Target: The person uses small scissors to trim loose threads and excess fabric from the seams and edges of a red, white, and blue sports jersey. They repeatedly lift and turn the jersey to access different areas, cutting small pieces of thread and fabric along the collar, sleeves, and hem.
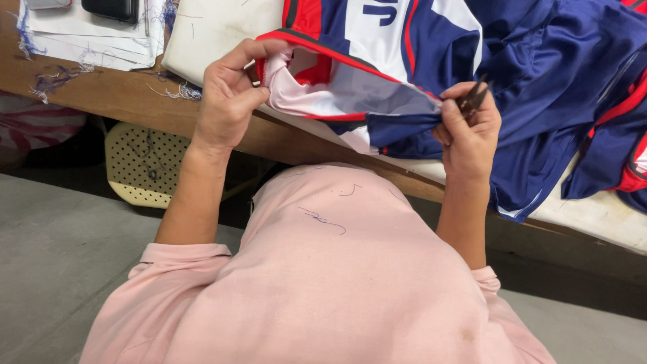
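Sports jersey [431, 61], blue with red and white panels, lies bunched over the edge of the white-topped worktable [216, 27], and its hem is lifted toward the person in pink. The left hand [226, 101] pinches the red-trimmed edge between thumb and fingers, turning it so the pale inside shows. The right hand [468, 131] grips a gathered bit of blue fabric and also holds a small dark tool, likely thread snips [473, 98], blades tipped up and away. The hands are apart, each clamped on the cloth, with the hem stretched taut between them.

How far along? Hard to judge. The stretch of hem between the hands looks clean, with no loose thread I can make out, and most of the garment sits heaped on the table beyond. Thread scraps [57, 77] litter the wooden table edge [135, 101] at the left and cling to the pink shirt [323, 269], so some trimming looks done.

The held hem runs left to right, dipping slightly toward the right hand; the body of the jersey trails away to the upper right.
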